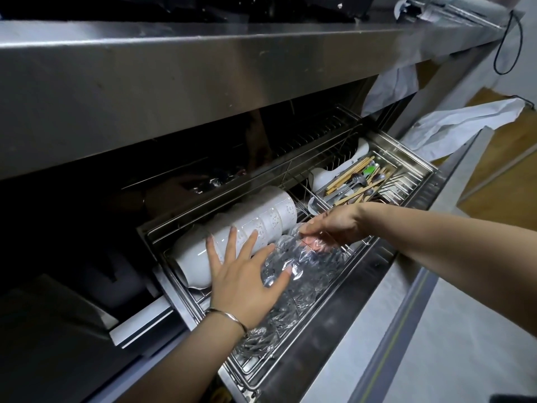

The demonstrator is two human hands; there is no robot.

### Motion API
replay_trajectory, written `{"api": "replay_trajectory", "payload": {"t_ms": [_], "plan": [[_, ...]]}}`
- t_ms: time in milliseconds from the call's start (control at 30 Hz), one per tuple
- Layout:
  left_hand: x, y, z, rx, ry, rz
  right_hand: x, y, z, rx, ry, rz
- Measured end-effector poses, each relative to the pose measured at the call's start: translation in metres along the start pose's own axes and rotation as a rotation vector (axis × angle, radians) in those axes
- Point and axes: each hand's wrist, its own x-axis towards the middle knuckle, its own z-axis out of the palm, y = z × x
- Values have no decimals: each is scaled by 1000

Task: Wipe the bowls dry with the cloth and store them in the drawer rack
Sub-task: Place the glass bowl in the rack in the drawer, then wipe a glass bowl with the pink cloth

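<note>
Left hand (243, 276), right hand (334, 225) on bowls (293, 258)

It was a kitchen: a long steel counter (203, 68) ran above a pulled-out drawer rack (422, 163) holding stacked white bowls (270, 213), glass bowls (308, 282), chopsticks (345, 175) and spoons (359, 179).

Left forearm (186, 362): bare, running up to the bangle.
Bangle (230, 315): thin, plain, silver-coloured metal band, worn loose on the left wrist; whether it has a clasp cannot be told.
Left hand (247, 282): bare, just beyond the bangle; nails pale, finish unclear.
Right hand (334, 225): bare, well apart from the bangle.
Right forearm (436, 237): bare to the frame edge.
</note>
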Motion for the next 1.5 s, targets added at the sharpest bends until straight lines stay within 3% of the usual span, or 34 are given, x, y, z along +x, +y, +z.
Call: {"api": "replay_trajectory", "payload": {"t_ms": [367,467,667,867,967,1200,1500], "plan": [[0,0,0,-17,-13,-8,-13,-7,4,-142,61,-17],[0,-1,-1,-16,-34,5,-27,-7,4,-112,251,-163],[-11,0,-24,-164,-110,12,-77,3,31,181,647,-592],[-43,4,-99,-294,58,156,-146,2,94,96,880,-808],[-70,-3,-149,-300,185,219,-184,-15,131,25,933,-950],[-139,-31,-269,-229,380,330,-241,-73,205,-253,968,-1078],[-227,-129,-377,-11,529,122,-270,-161,304,-541,855,-1249]]}}
